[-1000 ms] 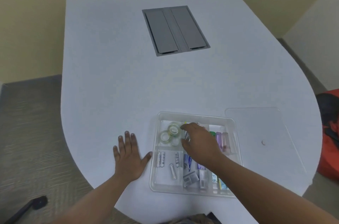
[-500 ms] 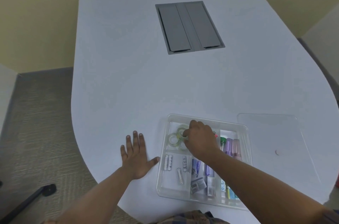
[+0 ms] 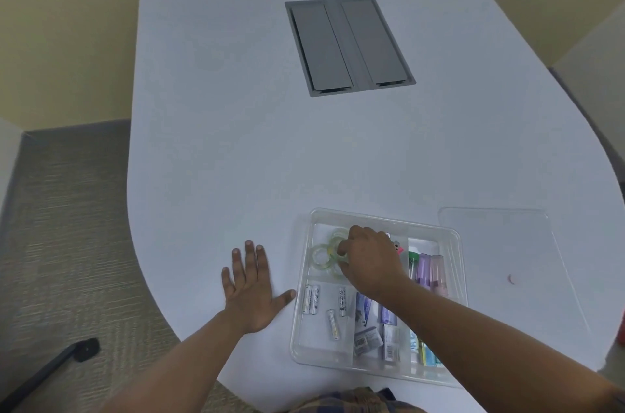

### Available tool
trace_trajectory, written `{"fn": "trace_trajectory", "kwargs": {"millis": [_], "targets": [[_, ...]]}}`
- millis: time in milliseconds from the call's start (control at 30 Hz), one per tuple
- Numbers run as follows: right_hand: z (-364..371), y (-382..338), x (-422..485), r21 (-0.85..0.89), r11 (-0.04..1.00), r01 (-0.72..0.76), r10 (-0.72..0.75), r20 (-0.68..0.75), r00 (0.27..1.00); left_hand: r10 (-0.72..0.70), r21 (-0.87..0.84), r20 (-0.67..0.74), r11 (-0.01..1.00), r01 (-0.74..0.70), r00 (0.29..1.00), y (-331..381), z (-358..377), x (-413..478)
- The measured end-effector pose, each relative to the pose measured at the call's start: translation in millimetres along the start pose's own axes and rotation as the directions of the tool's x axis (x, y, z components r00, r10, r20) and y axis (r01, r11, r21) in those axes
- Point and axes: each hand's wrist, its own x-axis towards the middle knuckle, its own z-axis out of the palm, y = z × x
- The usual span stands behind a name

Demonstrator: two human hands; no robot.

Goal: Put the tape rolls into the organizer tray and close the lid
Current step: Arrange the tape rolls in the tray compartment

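left hand [image 3: 249,291]: flat on the white table [image 3: 220,159], palm down, fingers spread, thumb tip touching or just beside the left wall of the clear organizer tray [image 3: 455,236], lower centre of frame. forearm runs in from bottom left.

right hand [image 3: 370,260]: reaches in from lower right, over the tray's upper-left compartment. fingers curled down onto the tape rolls [image 3: 326,253]; appears to pinch one roll, but the knuckles hide the contact, so grip unconfirmed. rolls lie in that compartment, clustered, touching each other.

batteries [image 3: 323,301] in lower-left compartment; markers [image 3: 427,269] at right. clear lid [image 3: 507,243] lies flat on the table just right of the tray; tray uncovered. grey cable hatch [image 3: 348,44] upper centre.

vs 0.5 s ago: right hand shifted slightly left, further over the rolls. left hand pose unchanged. lid, tray same relative posn.
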Motion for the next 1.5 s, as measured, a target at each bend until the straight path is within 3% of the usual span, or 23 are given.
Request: {"fn": "trace_trajectory", "kwargs": {"millis": [167,367,533,767,867,967,1100,1200,1333,1500], "targets": [[-4,-4,-1,0.003,0.997,0.071,-0.071,-0.006,0.997,0.006,-0.003,-0.008,1.0,-0.006,1.0,-1,1,-1],[-1,-14,7,-0.072,0.985,0.154,-0.147,0.083,0.986,0.003,-0.008,-0.009,1.0,-0.003,1.0,-2,1,-1],[0,-10,11,0.036,0.992,0.117,-0.12,0.109,0.987,0.009,-0.014,-0.008,1.0,-0.01,1.0,-3,2,1],[1,-8,13,0.045,0.984,0.173,-0.176,0.084,0.981,0.013,-0.011,-0.017,1.0,-0.014,1.0,-3,3,1],[-2,-8,16,0.118,0.984,0.133,-0.141,0.064,0.988,0.014,-0.012,-0.015,1.0,-0.014,1.0,-3,3,1],[-7,-2,17,0.206,0.978,0.012,-0.014,0.011,1.0,0.015,-0.011,-0.011,1.0,-0.015,1.0,-3,2,1],[-10,6,17,0.205,0.977,-0.055,0.039,0.079,0.996,0.016,-0.017,-0.014,1.0,-0.016,1.0,-2,2,0],[-9,2,16,0.132,0.991,-0.017,0.005,0.093,0.996,0.008,-0.019,-0.016,1.0,-0.008,1.0,-1,1,-1],[-5,-4,17,-0.106,0.993,-0.057,0.06,0.033,0.998,0.007,-0.018,-0.014,1.0,-0.008,1.0,0,0,-1],[-6,-4,18,-0.187,0.981,-0.044,0.06,0.079,0.995,0.005,-0.015,-0.012,1.0,-0.005,1.0,-1,1,-1]]}}
